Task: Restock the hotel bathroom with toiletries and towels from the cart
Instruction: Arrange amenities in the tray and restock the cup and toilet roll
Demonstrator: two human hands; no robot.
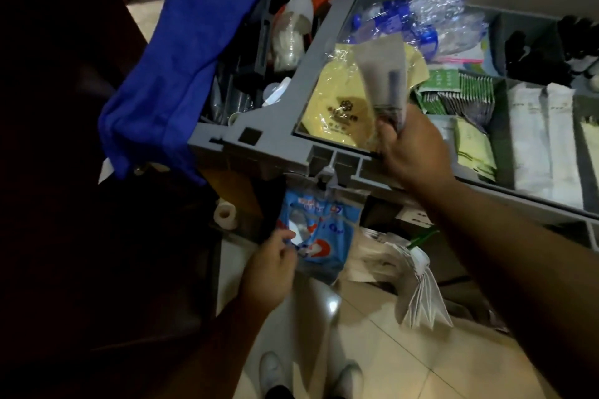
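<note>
Toiletry packets (384,74) in grip of right hand (411,146); blue pouch (327,227) in pinch of left hand (274,261).

No wording is legible. The yellow packets (337,107) in the cart tray's (275,142) near-left compartment bear a dark flower-shaped emblem over characters too small to read. The blue packet (327,236) hanging under the tray's front rim carries blurred red-and-white print, and the green sachets (444,82) and grey packet (382,74) above the tray show only smudged marks.
</note>
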